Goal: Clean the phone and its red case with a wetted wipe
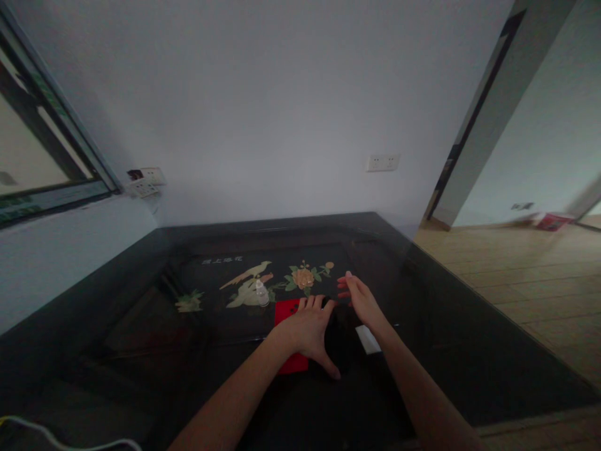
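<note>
My left hand (pixel 307 329) lies spread, palm down, over a flat red piece (pixel 284 310) with dark marks and a black item (pixel 334 341) beside it. Its thumb stands well apart from the fingers, and the palm hides part of both. Whether the red and black parts belong together I cannot tell. To the right, my right hand (pixel 361 299) hovers with fingers stretched and slightly curved, holding nothing visible. A flat white piece (pixel 369 339) lies just below that hand, close to the wrist. A small clear bottle with a white cap (pixel 261 294) stands left of the red piece.
The glossy black table (pixel 441 313) carries a bird-and-flower picture (pixel 303 277). A pale wall (pixel 282 125) with a socket (pixel 383 163) rises behind it. A white cable (pixel 75 446) lies at the lower left. Wooden floor (pixel 493 263) begins beyond the right edge.
</note>
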Demonstrator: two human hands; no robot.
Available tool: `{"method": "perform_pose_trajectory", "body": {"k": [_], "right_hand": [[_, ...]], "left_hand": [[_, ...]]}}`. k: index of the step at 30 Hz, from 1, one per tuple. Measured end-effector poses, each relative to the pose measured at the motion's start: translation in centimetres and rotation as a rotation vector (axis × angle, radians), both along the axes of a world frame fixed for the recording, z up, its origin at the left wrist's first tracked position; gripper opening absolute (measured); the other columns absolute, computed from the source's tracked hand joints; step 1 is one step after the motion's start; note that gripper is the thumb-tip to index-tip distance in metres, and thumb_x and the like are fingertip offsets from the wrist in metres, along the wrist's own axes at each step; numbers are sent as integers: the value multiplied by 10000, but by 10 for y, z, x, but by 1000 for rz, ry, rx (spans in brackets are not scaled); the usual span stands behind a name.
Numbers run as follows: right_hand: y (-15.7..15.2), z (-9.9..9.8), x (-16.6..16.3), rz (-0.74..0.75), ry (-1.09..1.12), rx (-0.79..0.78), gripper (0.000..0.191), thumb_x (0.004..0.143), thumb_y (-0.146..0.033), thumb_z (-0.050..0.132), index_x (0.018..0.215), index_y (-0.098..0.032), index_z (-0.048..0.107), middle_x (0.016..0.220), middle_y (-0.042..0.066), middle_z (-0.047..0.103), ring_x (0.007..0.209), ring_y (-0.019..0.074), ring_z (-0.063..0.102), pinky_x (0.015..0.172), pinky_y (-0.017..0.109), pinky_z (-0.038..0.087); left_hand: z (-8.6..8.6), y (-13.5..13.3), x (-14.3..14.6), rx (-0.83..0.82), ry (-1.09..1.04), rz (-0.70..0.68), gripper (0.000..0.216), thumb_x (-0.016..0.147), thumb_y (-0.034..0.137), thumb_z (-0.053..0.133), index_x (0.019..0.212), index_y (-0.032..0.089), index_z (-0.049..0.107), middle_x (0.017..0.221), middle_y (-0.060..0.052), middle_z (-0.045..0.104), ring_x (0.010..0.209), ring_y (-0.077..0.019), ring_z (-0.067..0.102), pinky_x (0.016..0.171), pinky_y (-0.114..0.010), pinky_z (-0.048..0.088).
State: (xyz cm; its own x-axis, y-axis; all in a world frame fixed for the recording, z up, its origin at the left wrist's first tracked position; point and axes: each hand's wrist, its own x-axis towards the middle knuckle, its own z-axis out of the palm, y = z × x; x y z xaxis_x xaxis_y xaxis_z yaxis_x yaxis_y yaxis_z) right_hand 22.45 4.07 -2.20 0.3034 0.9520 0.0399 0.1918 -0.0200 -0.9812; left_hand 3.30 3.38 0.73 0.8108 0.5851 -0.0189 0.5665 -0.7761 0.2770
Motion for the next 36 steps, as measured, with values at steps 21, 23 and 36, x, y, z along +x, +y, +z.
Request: {"method": "perform_pose_trajectory", "body": {"k": [21,23,36], "right_hand": [[-2,-4,-3,73,-66,-55,553,930,-679,434,975,-193,694,992,85,723,791,222,706,657,311,482],[-2,-5,-3,76,-67,-50,560,927,-687,436,970,-194,697,990,86,728,780,220,704,655,310,484],[1,-10,-3,71,-60,-23,599,881,-732,457,908,-191,712,966,89,728,788,234,691,675,323,479]], "left_hand": [[-15,1,-8,-56,-108,-14,1365,424,824,786,1536,185,318,1560,-211,352,1423,-473,323,1168,-616,236],[-14,1,-9,-68,-115,-8,1352,423,809,800,1534,205,321,1567,-203,349,1429,-467,321,1170,-615,233],[-14,-3,-15,-102,-130,8,1461,392,817,818,1590,224,227,1653,-219,194,1513,-481,161,1197,-676,108]]}}
